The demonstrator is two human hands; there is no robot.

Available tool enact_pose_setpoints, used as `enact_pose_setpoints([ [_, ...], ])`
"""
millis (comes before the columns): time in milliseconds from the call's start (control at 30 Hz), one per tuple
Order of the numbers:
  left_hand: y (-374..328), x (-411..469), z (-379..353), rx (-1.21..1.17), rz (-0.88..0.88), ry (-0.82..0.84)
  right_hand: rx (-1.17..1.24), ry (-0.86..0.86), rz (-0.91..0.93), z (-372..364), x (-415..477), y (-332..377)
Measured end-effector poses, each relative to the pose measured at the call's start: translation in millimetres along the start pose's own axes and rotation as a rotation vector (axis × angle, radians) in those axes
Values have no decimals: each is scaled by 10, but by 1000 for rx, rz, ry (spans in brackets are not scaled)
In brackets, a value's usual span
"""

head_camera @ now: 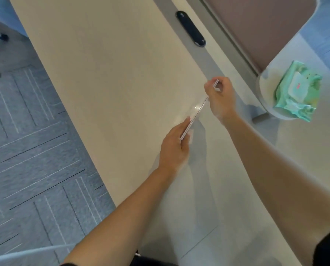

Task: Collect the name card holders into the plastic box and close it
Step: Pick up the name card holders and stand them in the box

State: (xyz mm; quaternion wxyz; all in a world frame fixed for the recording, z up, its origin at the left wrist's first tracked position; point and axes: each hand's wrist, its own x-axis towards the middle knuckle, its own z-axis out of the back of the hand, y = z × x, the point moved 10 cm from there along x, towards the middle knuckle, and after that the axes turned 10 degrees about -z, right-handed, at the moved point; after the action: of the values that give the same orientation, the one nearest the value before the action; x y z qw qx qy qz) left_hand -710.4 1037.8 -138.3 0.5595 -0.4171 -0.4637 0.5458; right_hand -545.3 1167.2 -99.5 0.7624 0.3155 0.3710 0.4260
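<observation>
Soft, even indoor light, fairly bright, falls on the pale table (106, 77) with no hard shadows; faint grey shadows lie under the arms. A small glare patch shines on the clear holder (196, 110), whose edges are hard to trace. The whole frame is slightly soft, with motion blur. Wide-angle distortion tilts and bends lines near the edges, and the carpet (25, 150) smears toward the corner.

cream table (106, 77), green wipes pack (296, 93)
</observation>
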Motion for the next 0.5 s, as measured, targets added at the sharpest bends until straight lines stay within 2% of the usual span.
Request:
enact_pose_setpoints([
  [167, -601, -369, 28, -134, -38, 7, 119, 53, 47, 503, -604, 229],
  [333, -1239, -978, -87, -267, -118, -5, 311, 176, -10, 1012, -1391, 177],
  [500, -1848, -1724, -192, -237, -234, 20, 478, 233, -220, 1482, -2198, -226],
])
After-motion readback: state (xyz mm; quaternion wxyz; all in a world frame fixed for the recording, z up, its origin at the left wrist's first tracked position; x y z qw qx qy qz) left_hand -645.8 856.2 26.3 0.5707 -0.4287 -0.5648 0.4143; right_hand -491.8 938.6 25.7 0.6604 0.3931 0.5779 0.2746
